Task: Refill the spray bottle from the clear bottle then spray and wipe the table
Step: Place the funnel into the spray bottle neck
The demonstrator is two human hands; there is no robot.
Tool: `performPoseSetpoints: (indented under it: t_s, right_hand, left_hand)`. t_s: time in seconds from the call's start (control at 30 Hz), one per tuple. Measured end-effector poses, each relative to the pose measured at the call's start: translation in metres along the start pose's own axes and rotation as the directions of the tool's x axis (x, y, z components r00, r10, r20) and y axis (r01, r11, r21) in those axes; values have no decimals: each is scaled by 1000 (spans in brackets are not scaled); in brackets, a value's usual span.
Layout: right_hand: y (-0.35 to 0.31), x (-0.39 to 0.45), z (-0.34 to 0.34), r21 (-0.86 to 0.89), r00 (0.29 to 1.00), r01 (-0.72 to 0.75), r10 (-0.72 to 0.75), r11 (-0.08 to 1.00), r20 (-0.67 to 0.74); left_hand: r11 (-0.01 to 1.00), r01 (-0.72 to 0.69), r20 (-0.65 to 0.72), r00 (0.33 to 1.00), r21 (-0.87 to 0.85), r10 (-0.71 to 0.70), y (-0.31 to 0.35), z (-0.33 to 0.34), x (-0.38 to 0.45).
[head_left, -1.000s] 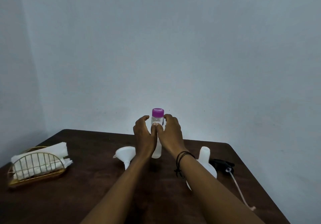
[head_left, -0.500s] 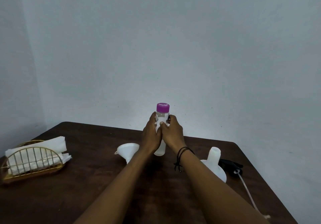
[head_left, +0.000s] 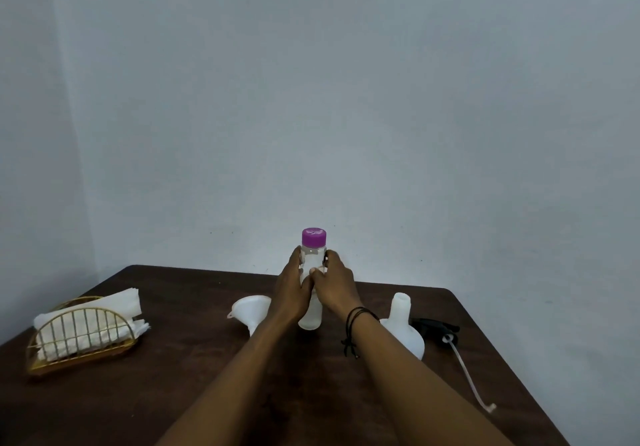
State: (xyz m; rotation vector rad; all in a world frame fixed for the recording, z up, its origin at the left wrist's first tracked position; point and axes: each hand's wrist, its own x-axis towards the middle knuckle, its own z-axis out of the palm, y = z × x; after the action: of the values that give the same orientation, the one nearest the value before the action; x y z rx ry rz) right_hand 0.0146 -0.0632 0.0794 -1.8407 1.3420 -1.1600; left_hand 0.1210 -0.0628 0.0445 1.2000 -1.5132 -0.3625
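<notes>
While standing upright near the table's far edge, gripped by left hand and right hand: clear bottle, purple cap on. Fingers of both curled round its body.

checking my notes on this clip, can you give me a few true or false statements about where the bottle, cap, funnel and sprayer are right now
1. Both hands grip the clear bottle. True: the left hand and right hand wrap around the clear bottle, which stands upright on the table.
2. The purple cap is off. False: the purple cap sits on the bottle's neck.
3. The white funnel sits in the spray bottle's mouth. False: the white funnel lies on the table left of the clear bottle, apart from the spray bottle.
4. The spray bottle's neck is open. True: the black spray head with its tube lies beside it on the table.
5. The gold wire holder is empty. False: the gold wire holder holds white napkins.
</notes>
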Motion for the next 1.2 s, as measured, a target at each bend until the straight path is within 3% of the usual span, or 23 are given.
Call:
performPoseSetpoints:
  t_s: [0.2,0.3,0.37,0.5,0.67,0.83,0.93,1.03,1.2]
  right_hand:
    - [7,0,3,-89,998,-47,50,995,38]
    - [3,-13,12,-81,982,21,-35,997,-184]
    - [1,-26,20,-98,943,131,-154,987,-295]
    - [10,-45,60,-169,953,263,-283,950,-106]
    - [24,-53,101,-231,987,154,-139,961,81]
    - [31,-47,116,-230,996,67,-49,971,80]
    - [29,-44,117,-191,996,28,-11,981,89]
    - [28,-45,119,-172,993,-1,21,985,112]
    - [24,-50,122,-90,991,-23,34,996,126]
  left_hand:
    - [995,65,69,995,77,-70,0,-7,-7]
    - [985,97,89,990,143,-110,-9,-18,-13]
    - [978,114,-1,993,175,-116,-14,-26,-21]
    - [965,180,-221,966,193,-136,-33,-45,-42]
    - [913,364,-381,883,185,-275,-50,-59,-61]
    - [899,419,-392,853,123,-344,-58,-68,-60]
    - [848,510,-317,836,144,-449,-63,-65,-62]
    - [851,504,-273,848,149,-454,-65,-63,-63]
    - [861,509,-245,837,17,-490,-56,-59,-67]
